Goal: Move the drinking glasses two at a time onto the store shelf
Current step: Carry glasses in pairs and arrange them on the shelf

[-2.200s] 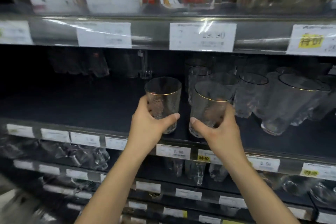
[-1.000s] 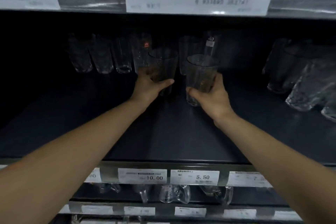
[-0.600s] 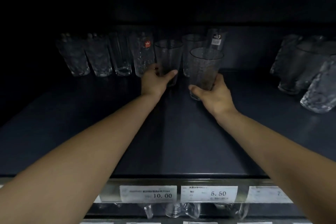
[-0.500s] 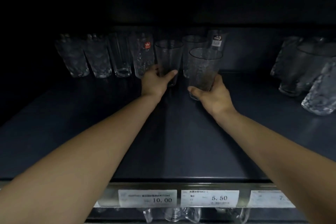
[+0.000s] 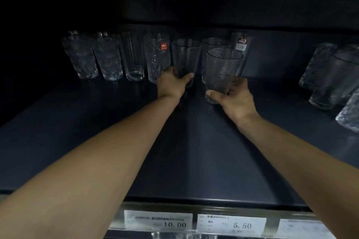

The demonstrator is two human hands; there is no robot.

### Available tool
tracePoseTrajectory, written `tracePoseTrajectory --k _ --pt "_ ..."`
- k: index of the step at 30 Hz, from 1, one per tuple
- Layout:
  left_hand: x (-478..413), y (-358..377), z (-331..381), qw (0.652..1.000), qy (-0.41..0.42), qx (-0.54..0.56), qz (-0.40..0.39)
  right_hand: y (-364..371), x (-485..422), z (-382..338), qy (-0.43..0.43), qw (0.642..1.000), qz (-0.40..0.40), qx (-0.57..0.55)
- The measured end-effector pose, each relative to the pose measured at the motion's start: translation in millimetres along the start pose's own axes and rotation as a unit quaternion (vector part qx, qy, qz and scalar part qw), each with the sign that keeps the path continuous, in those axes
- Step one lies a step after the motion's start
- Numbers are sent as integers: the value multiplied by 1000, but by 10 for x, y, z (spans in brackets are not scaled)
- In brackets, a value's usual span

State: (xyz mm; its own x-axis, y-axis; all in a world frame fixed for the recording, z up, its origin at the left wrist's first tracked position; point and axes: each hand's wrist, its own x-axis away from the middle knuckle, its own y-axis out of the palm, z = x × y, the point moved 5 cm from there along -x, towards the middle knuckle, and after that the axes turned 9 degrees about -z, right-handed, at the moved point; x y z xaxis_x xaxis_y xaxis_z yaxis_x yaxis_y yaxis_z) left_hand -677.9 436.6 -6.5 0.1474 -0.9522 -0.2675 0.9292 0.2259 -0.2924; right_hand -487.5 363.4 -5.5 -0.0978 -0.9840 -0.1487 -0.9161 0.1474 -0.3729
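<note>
My left hand (image 5: 171,83) curls round the base of the left clear dimpled glass tumbler (image 5: 185,58), my right hand (image 5: 235,99) round the right clear dimpled glass tumbler (image 5: 223,68), both deep inside the dark store shelf (image 5: 194,141). Rigid, slick, breakable, I judge: low grips suit.

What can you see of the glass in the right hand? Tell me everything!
The right-hand glass is a clear, empty tumbler with dimpled walls and a thin dark rim, wider at the top than the base. It is upright, mouth up, over the dark shelf, just in front of the back row of glasses. The right hand holds it low down, thumb across the front, fingers round the far side. Whether its base touches the shelf cannot be told.
</note>
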Motion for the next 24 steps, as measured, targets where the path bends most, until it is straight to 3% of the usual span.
tracePoseTrajectory --k 24 --pt "-268 82 -83 1000 5 -8 1 -38 -61 52 10 999 33 27"
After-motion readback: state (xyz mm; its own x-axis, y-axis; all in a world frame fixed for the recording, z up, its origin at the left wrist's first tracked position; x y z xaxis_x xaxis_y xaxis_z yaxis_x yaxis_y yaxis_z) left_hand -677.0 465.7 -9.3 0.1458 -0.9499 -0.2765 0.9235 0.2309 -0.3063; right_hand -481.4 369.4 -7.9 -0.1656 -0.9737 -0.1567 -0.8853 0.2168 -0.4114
